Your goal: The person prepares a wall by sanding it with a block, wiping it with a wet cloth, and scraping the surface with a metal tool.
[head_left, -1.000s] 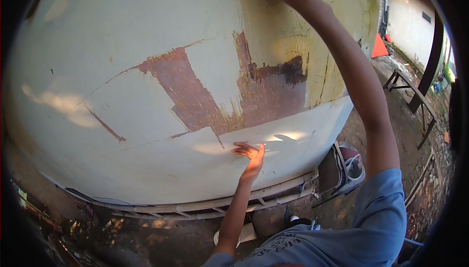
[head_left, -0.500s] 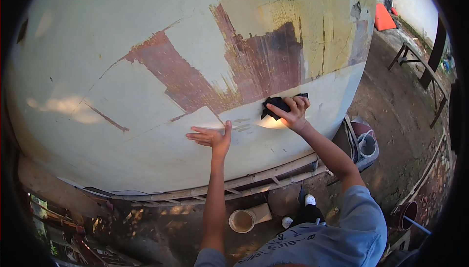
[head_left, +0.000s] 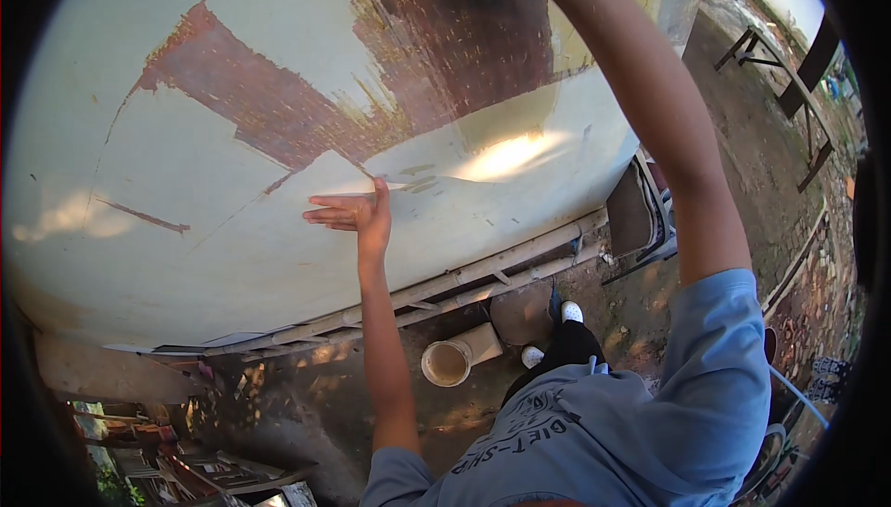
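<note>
Before me a large pale-painted wall (head_left: 269, 293) bears reddish-brown bare patches (head_left: 269, 94) with ragged, flaking edges. My left hand (head_left: 357, 214) rests against its pale surface just below the lower tip of these patches, fingers stretched to the left and thumb up; it is open and holds nothing. My right forearm (head_left: 664, 98) reaches up across the wall to the top edge of the picture. The right hand lies beyond that edge, so its fingers and anything in them are hidden. A bright spot of sunlight lies on the wall between the arms.
Bamboo poles (head_left: 436, 301) run along the wall's base. A round bucket (head_left: 446, 363) stands on the dirt floor by my feet, beside a pale block (head_left: 482, 342). A dark chair (head_left: 639, 210) is at the wall's right end. Farther right stands a wooden bench (head_left: 784, 66); wood scraps (head_left: 200, 470) lie lower left.
My right hand, which held a crumpled black cloth against the wall, has gone up out of view. The view has shifted; my left hand keeps its place on the wall.
</note>
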